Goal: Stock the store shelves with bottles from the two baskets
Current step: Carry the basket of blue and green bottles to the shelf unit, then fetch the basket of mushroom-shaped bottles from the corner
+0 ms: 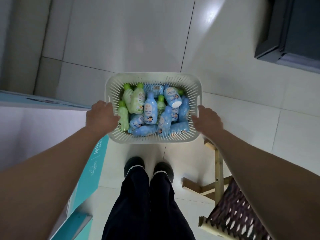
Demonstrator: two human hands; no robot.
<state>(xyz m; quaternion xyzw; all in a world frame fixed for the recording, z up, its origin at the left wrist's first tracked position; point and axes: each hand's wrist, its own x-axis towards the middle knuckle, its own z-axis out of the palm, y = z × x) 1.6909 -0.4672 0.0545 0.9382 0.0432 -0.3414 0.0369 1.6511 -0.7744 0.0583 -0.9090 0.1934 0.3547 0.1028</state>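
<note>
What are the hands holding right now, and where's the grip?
The white basket of bottles, carried by its two short sides: left hand grips the left rim, right hand the right rim.

Bare forearms; dark navy trousers, white-edged cuffs; dark rounded shoes.
</note>
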